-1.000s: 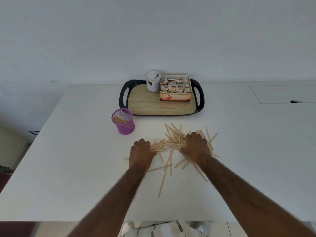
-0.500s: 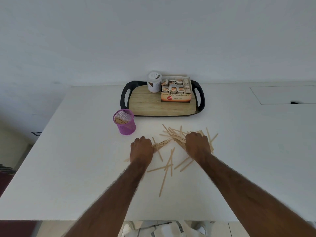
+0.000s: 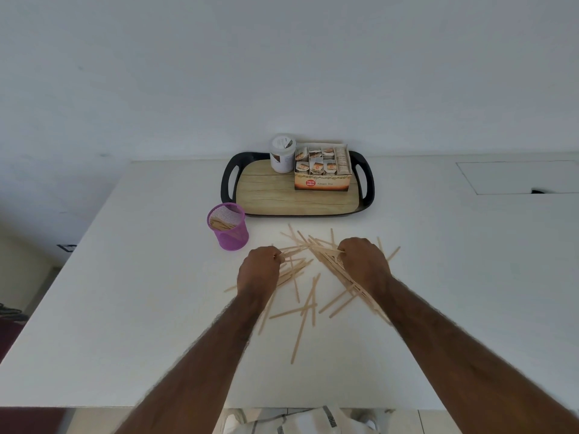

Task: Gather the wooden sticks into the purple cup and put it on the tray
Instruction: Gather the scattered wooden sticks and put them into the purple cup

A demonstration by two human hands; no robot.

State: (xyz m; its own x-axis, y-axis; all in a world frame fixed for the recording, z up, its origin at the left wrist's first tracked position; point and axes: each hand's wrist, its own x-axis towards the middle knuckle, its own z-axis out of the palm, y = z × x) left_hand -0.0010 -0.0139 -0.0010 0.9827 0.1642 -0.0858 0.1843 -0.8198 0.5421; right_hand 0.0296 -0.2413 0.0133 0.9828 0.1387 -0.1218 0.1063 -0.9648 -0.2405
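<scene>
We see both hands from behind, so the fingertips are hidden under the knuckles. The left grip (image 3: 258, 272) is curled closed over a few wooden sticks (image 3: 308, 308), whose ends fan out from under it on both sides. The right grip (image 3: 363, 263) is closed round a thicker bundle that slants under the palm and comes out beside the wrist. How many sticks each holds we cannot tell. The rest lie loose and crossed on the white matte tabletop (image 3: 141, 308) between and in front of the two forearms. They are flat, thin, pale strips with rounded ends.

The purple cup (image 3: 230, 233) stands upright on the tabletop, left of the pile and just in front of the tray's (image 3: 275, 195) near left corner, apart from it. It is a round mesh cup, and some sticks lean inside it. The tray has a wood-grain floor and a glossy black rim with cut-out handles. At its back stand a white cylindrical jar (image 3: 283, 155), whose label is too small to read, and an open cardboard box (image 3: 322, 183) of packed sachets. A shallow rectangular panel (image 3: 517, 177) in the tabletop is cut off at the right edge.
</scene>
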